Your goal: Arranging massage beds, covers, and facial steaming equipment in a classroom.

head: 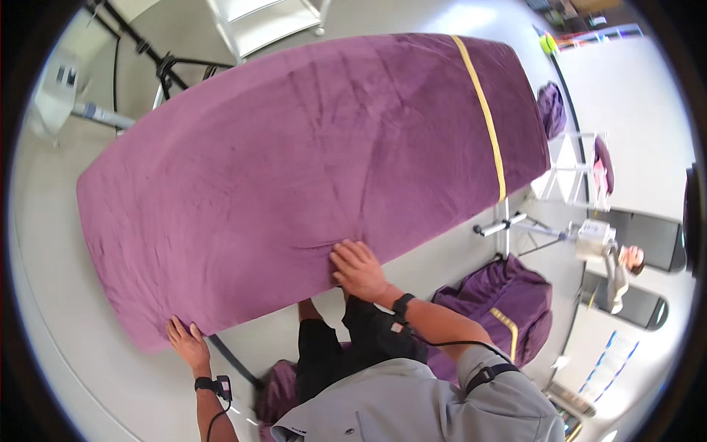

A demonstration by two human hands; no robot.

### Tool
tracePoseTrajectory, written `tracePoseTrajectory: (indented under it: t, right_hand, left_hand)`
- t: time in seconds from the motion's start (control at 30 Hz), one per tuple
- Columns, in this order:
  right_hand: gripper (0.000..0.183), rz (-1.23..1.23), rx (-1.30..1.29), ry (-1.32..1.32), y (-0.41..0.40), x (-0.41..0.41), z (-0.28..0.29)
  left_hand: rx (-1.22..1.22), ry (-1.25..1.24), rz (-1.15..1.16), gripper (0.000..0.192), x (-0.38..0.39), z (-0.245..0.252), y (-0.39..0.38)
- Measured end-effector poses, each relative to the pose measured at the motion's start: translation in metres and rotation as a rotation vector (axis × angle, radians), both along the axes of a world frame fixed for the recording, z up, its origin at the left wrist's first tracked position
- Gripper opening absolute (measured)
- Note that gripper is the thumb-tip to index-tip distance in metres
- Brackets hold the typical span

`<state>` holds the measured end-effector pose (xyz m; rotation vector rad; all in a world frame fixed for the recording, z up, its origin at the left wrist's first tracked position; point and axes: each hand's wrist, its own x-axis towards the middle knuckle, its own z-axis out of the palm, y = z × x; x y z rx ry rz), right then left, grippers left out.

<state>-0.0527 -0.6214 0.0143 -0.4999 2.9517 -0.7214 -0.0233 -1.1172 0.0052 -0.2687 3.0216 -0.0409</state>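
A long padded table or bed under a fitted purple velvet cover [248, 182] lies before me, with a yellow braided band [486, 119] across its right end. My left hand [189, 342] rests at the cover's near left corner, fingers spread over the edge. Near the middle of the close edge, my right hand [360, 272] lies palm down on the fabric. Neither hand holds anything. Wrinkles run through the cover beside the right hand and across its far part.
Purple fabric with yellow trim [497, 315] lies heaped at my right. A black tripod [160, 63] and a white trolley [270, 30] stand beyond the far edge. Right of the covered table are a white rack [569, 168], a wheeled stand [511, 224] and a mannequin head [632, 258].
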Motion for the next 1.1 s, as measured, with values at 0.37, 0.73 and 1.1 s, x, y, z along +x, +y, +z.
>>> tracePoseTrajectory:
  t: [0.37, 0.73, 1.1]
  right_hand:
    - [0.04, -0.592, -0.011, -0.532, 0.079, 0.122, 0.012]
    - [0.041, -1.156, -0.188, -0.769, 0.064, 0.317, 0.035]
    - [0.034, -1.463, -0.706, -0.725, 0.008, 0.418, 0.057]
  left_hand:
    - [0.393, -0.023, -0.589, 0.054, -0.099, 0.058, 0.192]
    - [0.241, -0.434, -0.948, 0.033, -0.083, 0.028, 0.3]
    - [0.259, -0.488, -1.017, 0.043, -0.091, 0.051, 0.397]
